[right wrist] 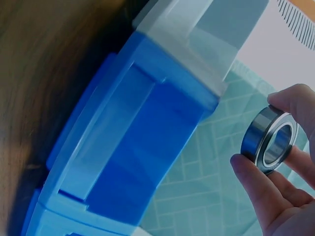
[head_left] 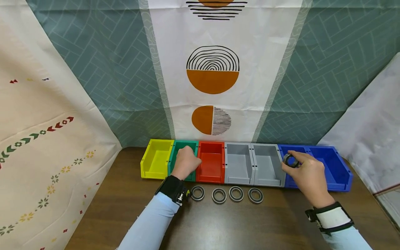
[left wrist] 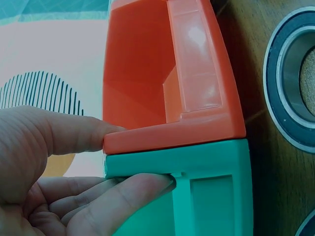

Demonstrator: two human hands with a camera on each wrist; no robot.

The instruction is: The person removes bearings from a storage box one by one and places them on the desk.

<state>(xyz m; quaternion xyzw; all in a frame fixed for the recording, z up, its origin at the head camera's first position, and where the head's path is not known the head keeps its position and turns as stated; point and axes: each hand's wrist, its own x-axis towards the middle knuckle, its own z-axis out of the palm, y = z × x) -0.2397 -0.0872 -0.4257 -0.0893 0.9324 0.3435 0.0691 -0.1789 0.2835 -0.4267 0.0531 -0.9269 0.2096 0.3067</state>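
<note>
My right hand (head_left: pixel 307 172) pinches a ball bearing (head_left: pixel 290 160) between thumb and fingers, over the left blue bin (right wrist: pixel 142 142). In the right wrist view the bearing is tilted, its ring face partly turned to the camera. My left hand (head_left: pixel 186 162) is at the green bin (left wrist: pixel 211 196) and the red bin (left wrist: pixel 142 69). Its thumb and fingers straddle the two adjoining side walls and pinch them, one digit on the red side and the others inside the green bin.
Several more bearings (head_left: pixel 255 196) lie flat in a row on the brown table (head_left: pixel 237 229), in front of the bins. A yellow bin (head_left: pixel 157 158) ends the row at left. Two grey bins (head_left: pixel 239 161) stand mid-row, and another blue bin (head_left: pixel 331 166) ends it at right.
</note>
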